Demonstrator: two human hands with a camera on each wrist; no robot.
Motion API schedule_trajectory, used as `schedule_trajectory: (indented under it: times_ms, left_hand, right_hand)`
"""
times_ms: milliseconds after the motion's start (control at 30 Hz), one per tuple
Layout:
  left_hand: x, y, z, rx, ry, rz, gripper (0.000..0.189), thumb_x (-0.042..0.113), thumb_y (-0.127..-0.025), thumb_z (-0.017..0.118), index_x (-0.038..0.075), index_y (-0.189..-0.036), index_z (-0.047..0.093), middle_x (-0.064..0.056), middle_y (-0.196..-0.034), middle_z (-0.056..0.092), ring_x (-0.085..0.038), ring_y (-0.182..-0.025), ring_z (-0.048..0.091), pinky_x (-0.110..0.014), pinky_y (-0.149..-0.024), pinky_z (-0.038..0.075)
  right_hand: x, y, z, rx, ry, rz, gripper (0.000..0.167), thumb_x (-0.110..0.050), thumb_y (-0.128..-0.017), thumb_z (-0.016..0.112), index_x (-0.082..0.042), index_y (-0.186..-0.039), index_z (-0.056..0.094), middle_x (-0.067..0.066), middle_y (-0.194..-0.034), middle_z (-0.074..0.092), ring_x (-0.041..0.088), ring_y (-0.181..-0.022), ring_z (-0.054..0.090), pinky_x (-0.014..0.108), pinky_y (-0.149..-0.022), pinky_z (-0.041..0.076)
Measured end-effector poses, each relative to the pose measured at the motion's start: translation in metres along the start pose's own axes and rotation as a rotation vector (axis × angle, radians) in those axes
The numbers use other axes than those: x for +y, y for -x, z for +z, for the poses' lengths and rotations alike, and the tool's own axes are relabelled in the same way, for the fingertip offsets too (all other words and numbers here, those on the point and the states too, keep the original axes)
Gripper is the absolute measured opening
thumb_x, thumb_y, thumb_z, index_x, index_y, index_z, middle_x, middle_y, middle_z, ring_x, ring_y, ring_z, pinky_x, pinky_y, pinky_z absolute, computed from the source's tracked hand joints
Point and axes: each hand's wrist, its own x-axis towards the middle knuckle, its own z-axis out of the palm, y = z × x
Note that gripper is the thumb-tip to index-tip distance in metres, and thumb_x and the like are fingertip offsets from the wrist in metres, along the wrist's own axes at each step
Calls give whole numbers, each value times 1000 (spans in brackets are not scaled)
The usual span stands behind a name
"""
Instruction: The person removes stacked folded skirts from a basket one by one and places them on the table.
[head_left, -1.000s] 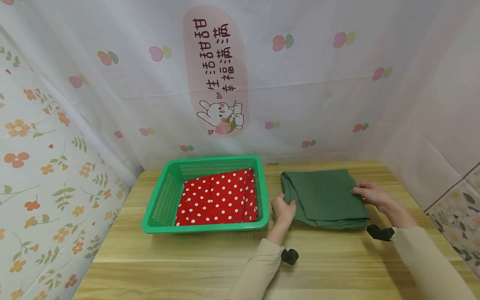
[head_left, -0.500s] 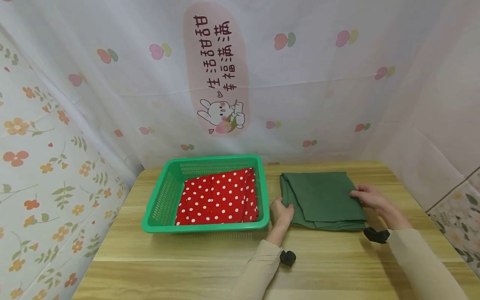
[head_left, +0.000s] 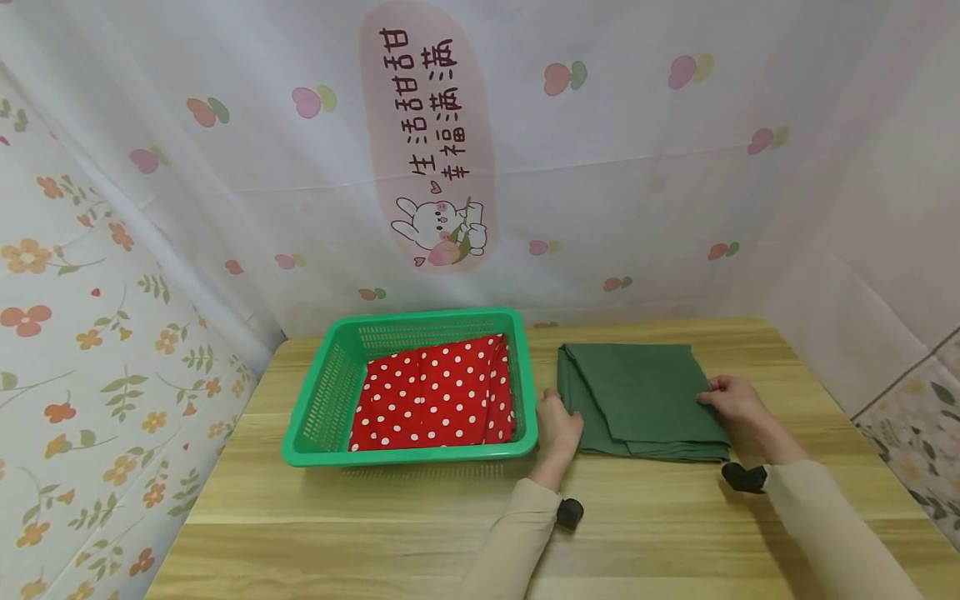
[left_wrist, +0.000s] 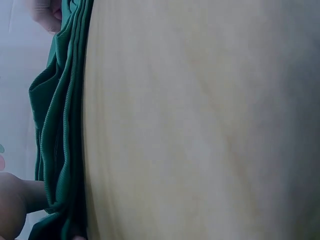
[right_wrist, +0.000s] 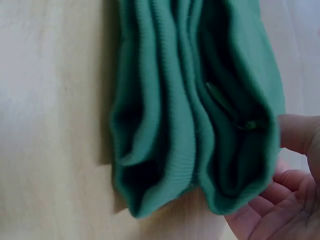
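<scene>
A folded green cloth (head_left: 637, 392) lies in several layers on the right part of the table. At its left edge my left hand (head_left: 558, 429) pinches the layers, the thumb (left_wrist: 35, 196) over the top in the left wrist view and a fingertip just showing below. My right hand (head_left: 738, 404) grips the opposite edge. In the right wrist view its thumb (right_wrist: 297, 132) is on the upper layer and the other fingers (right_wrist: 265, 212) reach underneath. A small green zipper-like piece (right_wrist: 250, 124) shows inside the fold.
A green plastic basket (head_left: 296, 446) stands left of the cloth, close to my left hand. Inside it lies a folded red cloth with white dots (head_left: 442, 396). The wooden table (head_left: 360, 533) meets a printed curtain (head_left: 600, 167) at the back.
Both hands and the green cloth have shifted slightly left, toward the basket. Their holds on the cloth look the same, and the basket stays in place.
</scene>
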Motion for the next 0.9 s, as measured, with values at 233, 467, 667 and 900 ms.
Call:
schedule_trajectory:
  times_ms: [233, 467, 667, 900]
  left_hand:
    - [-2, 0, 0, 16, -58, 58, 31, 0, -75, 74, 1, -98, 53, -13, -84, 55, -31, -83, 60, -35, -70, 52]
    - [-5, 0, 0, 8, -102, 118, 23, 0, -74, 73, 6, -75, 51, -5, -70, 47, -25, -74, 56, -29, -61, 47]
    - [-1, 0, -1, 2, -269, 123, 18, 9, -77, 75, 2, -85, 60, -9, -80, 53, -25, -74, 61, -28, -63, 50]
    - [7, 1, -4, 23, -601, 150, 26, 26, -75, 78, 5, -85, 66, -5, -81, 54, -18, -68, 60, -24, -62, 47]
  right_hand:
    - [-5, -2, 4, 85, 103, 1, 20, -9, -83, 62, 8, -85, 52, 11, -73, 54, 25, -71, 49, 30, -59, 40]
    - [-9, -1, 4, 97, 136, 19, 21, -9, -81, 62, 10, -84, 52, 17, -75, 55, 30, -72, 50, 31, -59, 40]
    - [-14, 1, 5, 132, 172, 19, 19, -9, -79, 64, 6, -76, 53, 13, -70, 53, 28, -68, 49, 31, -57, 39]
    - [-20, 5, 7, 160, 215, 42, 22, -9, -80, 63, 9, -82, 52, 23, -78, 55, 36, -73, 53, 40, -61, 44]
